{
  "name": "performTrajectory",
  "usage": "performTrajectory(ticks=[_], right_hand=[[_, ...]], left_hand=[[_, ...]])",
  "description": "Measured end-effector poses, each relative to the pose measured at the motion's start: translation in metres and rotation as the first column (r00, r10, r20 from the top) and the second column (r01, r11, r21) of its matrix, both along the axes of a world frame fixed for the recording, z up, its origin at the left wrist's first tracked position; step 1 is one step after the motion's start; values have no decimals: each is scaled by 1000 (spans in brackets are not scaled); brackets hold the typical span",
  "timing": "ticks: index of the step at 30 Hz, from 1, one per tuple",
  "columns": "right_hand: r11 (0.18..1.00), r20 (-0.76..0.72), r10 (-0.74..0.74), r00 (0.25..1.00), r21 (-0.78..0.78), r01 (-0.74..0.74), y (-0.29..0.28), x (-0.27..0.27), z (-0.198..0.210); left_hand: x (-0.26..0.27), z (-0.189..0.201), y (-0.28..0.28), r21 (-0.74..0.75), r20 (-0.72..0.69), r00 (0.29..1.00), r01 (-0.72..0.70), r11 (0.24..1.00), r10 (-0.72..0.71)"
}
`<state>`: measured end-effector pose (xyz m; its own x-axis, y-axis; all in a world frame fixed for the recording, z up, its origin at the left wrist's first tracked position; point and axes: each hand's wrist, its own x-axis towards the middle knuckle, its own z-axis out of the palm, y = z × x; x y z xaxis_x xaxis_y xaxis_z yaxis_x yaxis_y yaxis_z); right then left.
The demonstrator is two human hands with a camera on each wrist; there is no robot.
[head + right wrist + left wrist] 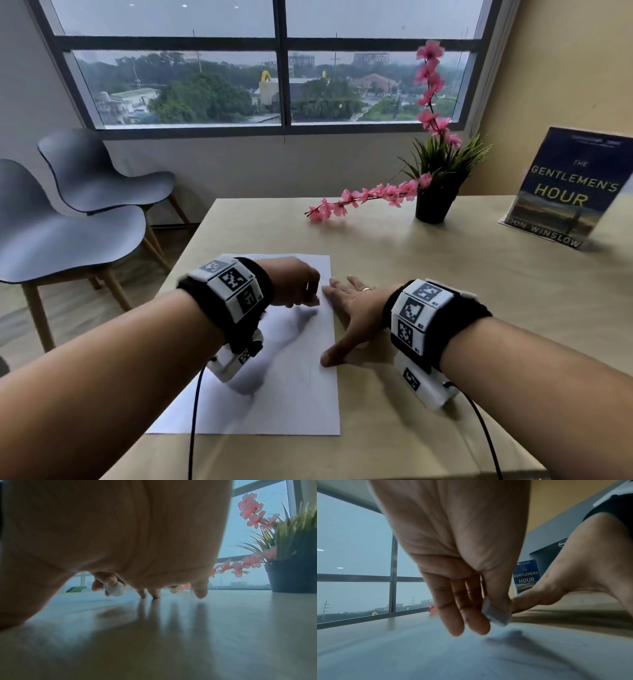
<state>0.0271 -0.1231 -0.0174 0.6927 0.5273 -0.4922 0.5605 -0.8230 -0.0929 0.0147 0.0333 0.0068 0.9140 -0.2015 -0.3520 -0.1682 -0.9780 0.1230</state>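
Note:
A white sheet of paper (274, 383) lies flat on the beige table (428, 291) in front of me. My left hand (301, 287) hovers over the sheet's upper right part and pinches a small white eraser (495, 613) between thumb and forefinger, just above the paper (436, 655). The eraser (116, 588) also shows in the right wrist view, beyond my palm. My right hand (352, 308) lies spread and flat at the sheet's right edge, thumb (334, 358) on the paper and fingertips (199, 593) touching the table.
A black pot with green grass and pink flower sprays (435, 202) stands at the back of the table. A book, "The Gentlemen's Hour" (565, 188), stands propped at the far right. Two grey chairs (68, 222) sit left of the table, under a wide window (281, 68).

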Motion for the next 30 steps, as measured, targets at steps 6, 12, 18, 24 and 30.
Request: performTrajectory(ticks=[6, 12, 18, 24, 30], right_hand=[[1000, 4, -5, 1000, 1, 5, -1, 2, -3], [1000, -8, 10, 1000, 16, -10, 0, 2, -2], [1000, -19, -5, 1000, 4, 5, -1, 1, 1], [1000, -24, -5, 1000, -5, 5, -1, 0, 3], [1000, -37, -10, 999, -5, 9, 0, 2, 1]], left_hand=[[-13, -1, -11, 156, 48, 992, 112, 981, -121], [-6, -2, -11, 88, 75, 988, 128, 988, -135], [-12, -5, -16, 83, -40, 988, 155, 984, -152], [-11, 3, -16, 117, 41, 984, 165, 979, -171], [-24, -2, -14, 121, -47, 978, 208, 971, -204]])
